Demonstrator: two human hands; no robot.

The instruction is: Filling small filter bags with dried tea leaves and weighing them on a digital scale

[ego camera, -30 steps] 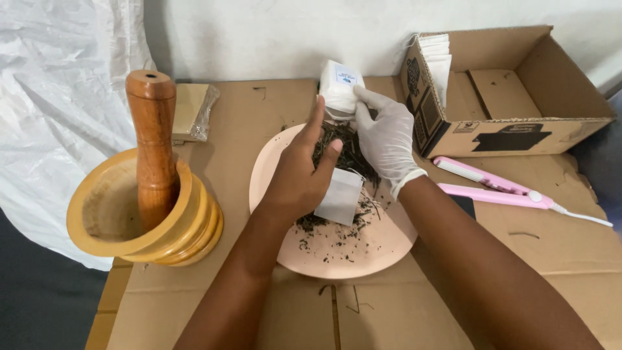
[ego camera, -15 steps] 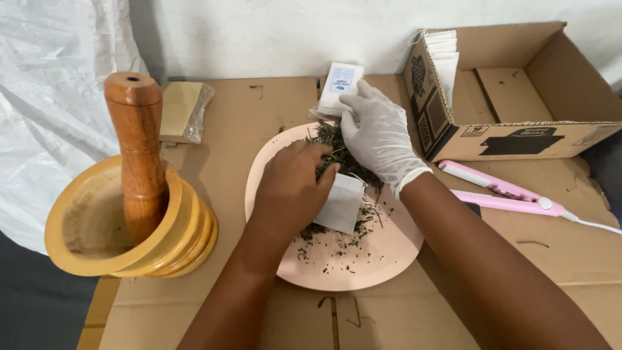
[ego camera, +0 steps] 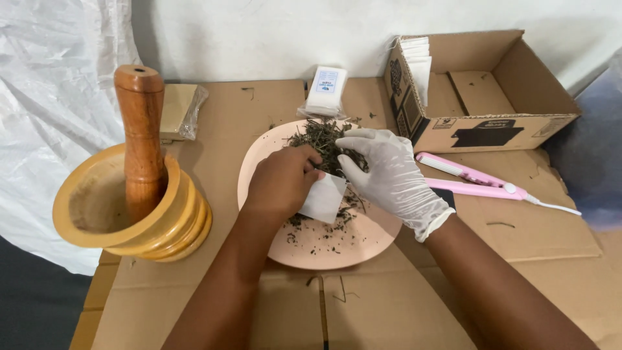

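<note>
A pink plate [ego camera: 324, 249] lies in the middle of the cardboard-covered table with a heap of dried dark-green herbs [ego camera: 321, 137] on its far half. My bare left hand [ego camera: 280, 181] is closed on a small white paper sachet [ego camera: 322, 199] over the plate. My right hand [ego camera: 387, 174], in a white glove, rests on the herbs right next to the sachet, fingers curled into the heap. Whether it pinches herbs I cannot tell.
A wooden mortar [ego camera: 110, 214] with an upright pestle [ego camera: 139, 129] stands at the left. A white packet [ego camera: 326, 89] lies behind the plate. An open cardboard box [ego camera: 492, 123] with white sachets [ego camera: 418, 61] sits at the right; a pink sealing tool [ego camera: 473, 180] lies before it.
My right hand has come down from the white packet at the back onto the herbs. My left hand has dropped and closed on the sachet over the plate.
</note>
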